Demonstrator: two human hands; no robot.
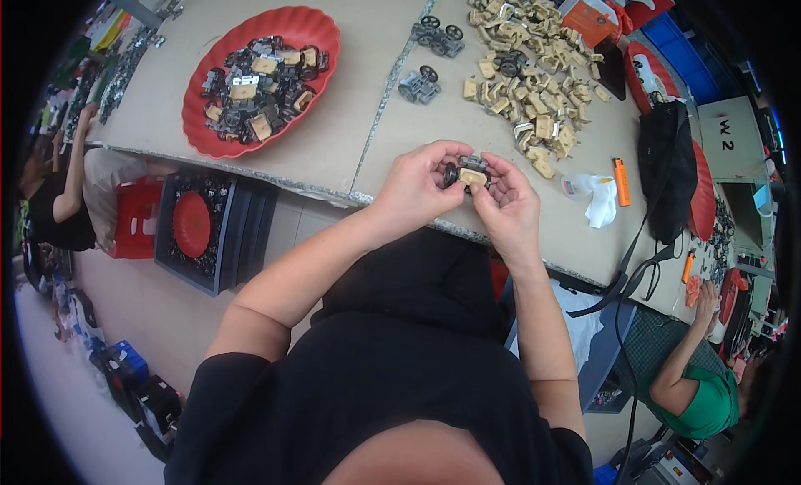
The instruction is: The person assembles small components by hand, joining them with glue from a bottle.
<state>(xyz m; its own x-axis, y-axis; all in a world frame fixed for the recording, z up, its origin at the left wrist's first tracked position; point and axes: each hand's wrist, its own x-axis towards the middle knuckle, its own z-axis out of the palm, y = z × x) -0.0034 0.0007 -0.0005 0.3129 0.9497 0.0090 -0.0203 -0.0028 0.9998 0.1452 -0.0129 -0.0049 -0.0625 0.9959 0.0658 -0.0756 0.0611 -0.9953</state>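
My left hand [421, 184] and my right hand [510, 203] hold one small toy car [471, 176] between them, just above the table's near edge. It has a grey body, black wheels and a tan plastic piece on the side facing me. Both thumbs press at the tan piece; the fingers wrap around the sides and hide part of the car. Beyond my hands, two grey toy car bodies [419, 85] with black wheels sit on the table. A heap of loose tan plastic parts [534, 101] spreads to their right, with a dark wheeled body among them.
To the left, a red scalloped tray [196, 122] holds several grey cars with tan pieces. An orange lighter-shaped object [622, 182], a white wrapper [600, 203] and a black bag [667, 172] lie right. Grey crates [242, 234] stand below the table. Other people sit on both sides.
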